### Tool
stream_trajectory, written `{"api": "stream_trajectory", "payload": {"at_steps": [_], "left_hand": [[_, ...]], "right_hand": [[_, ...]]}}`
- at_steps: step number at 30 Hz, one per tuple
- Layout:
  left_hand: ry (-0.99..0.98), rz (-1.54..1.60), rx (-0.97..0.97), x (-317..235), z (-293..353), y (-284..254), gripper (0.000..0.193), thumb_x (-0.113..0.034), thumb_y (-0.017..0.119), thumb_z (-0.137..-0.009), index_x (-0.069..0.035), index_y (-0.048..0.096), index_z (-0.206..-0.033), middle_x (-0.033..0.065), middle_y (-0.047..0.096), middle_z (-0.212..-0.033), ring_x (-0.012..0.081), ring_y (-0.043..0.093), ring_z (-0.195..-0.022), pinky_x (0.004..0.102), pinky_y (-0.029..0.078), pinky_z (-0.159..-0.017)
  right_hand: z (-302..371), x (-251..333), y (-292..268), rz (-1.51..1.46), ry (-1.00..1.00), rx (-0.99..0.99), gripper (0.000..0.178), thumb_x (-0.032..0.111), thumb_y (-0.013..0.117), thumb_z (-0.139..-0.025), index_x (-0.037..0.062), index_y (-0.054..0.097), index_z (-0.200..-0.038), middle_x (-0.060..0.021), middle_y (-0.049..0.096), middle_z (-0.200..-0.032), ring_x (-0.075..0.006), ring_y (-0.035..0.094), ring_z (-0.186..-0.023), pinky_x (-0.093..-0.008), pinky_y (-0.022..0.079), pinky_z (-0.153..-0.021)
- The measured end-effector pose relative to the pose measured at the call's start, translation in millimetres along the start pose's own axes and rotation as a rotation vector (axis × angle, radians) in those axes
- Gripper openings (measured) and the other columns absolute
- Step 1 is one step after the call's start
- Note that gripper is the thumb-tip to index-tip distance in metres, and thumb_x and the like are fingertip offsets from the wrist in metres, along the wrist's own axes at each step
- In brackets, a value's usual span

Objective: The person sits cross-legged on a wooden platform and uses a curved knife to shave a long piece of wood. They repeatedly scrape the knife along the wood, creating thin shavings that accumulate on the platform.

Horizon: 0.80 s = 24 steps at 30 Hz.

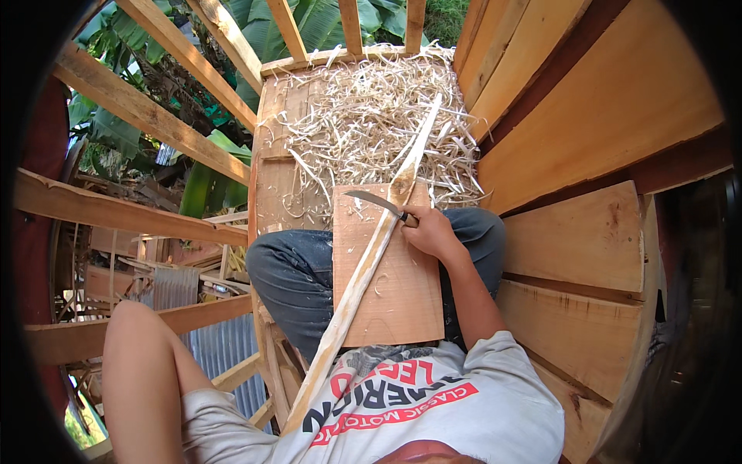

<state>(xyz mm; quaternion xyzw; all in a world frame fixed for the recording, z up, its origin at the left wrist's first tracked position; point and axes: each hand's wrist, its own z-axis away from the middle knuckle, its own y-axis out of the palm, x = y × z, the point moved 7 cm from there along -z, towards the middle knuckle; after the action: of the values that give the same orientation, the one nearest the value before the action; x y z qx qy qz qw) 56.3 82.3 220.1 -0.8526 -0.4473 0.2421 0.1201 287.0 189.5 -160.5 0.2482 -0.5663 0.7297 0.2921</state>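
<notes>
now the knife (373, 200) juts left from the right hand's (430, 232) fingers (411, 222).

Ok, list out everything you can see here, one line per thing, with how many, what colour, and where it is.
long wooden stick: one, pale, lying diagonally across the board
board: one, light brown, flat on the lap
knife: one, dark curved blade, against the stick
wood shavings: a heap, pale, on the floor ahead
plank wall: several planks, orange-brown, at right
timber frame: several beams, light brown, at left
green leaves: many, beyond the frame
jeans: dark blue, under the board
shirt: grey with red and black print, bottom
right hand: grips the knife handle
left hand: out of view; the left arm is raised at lower left
</notes>
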Motion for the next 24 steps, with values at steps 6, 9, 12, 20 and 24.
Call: {"api": "stream_trajectory", "payload": {"at_steps": [6,9,12,20,24], "left_hand": [[0.099,0.142,-0.298,7.2,4.3,-5.1,0.032,-0.016,0.052,-0.089,-0.002,0.058,-0.116,0.0185,0.060,-0.115,0.0272,0.059,-0.110,0.0360,0.045,-0.094],[0.075,0.223,-0.442,23.7,24.4,0.6,0.031,-0.015,0.051,-0.089,-0.002,0.058,-0.115,0.0185,0.060,-0.114,0.0270,0.059,-0.110,0.0357,0.046,-0.094],[0.017,0.338,-0.562,66.6,46.7,17.6,0.030,-0.014,0.051,-0.089,-0.001,0.059,-0.115,0.0184,0.061,-0.113,0.0268,0.059,-0.109,0.0353,0.046,-0.093],[-0.092,0.540,-0.568,130.3,17.7,101.1,0.027,-0.011,0.050,-0.090,-0.001,0.061,-0.113,0.0181,0.063,-0.112,0.0263,0.060,-0.109,0.0344,0.047,-0.093],[-0.081,0.591,-0.538,132.1,-1.9,116.6,0.027,-0.009,0.049,-0.091,-0.001,0.062,-0.112,0.0180,0.064,-0.111,0.0260,0.061,-0.109,0.0339,0.047,-0.093]], "right_hand": [[-5.2,-4.2,1.5,-0.068,0.040,0.034,0.040,0.021,0.061,-0.075,0.0129,0.067,-0.113,-0.0201,0.068,-0.088,-0.0354,0.065,-0.085,-0.0397,0.050,-0.079],[-6.7,-10.4,7.2,-0.073,0.043,0.035,0.040,0.021,0.061,-0.073,0.0125,0.067,-0.112,-0.0193,0.068,-0.086,-0.0349,0.066,-0.083,-0.0395,0.051,-0.077],[-9.2,-25.1,-6.5,-0.036,0.078,0.010,0.041,0.020,0.061,-0.073,0.0119,0.067,-0.112,-0.0189,0.067,-0.082,-0.0341,0.066,-0.080,-0.0392,0.050,-0.074],[-5.0,-14.9,10.2,-0.053,-0.030,-0.042,0.042,0.015,0.060,-0.072,0.0102,0.066,-0.113,-0.0153,0.062,-0.068,-0.0279,0.063,-0.066,-0.0367,0.048,-0.065],[-4.1,-12.5,11.7,-0.149,-0.032,-0.011,0.040,0.007,0.058,-0.073,0.0103,0.067,-0.112,0.0016,0.041,-0.056,-0.0070,0.038,-0.052,-0.0248,0.034,-0.050]]}}
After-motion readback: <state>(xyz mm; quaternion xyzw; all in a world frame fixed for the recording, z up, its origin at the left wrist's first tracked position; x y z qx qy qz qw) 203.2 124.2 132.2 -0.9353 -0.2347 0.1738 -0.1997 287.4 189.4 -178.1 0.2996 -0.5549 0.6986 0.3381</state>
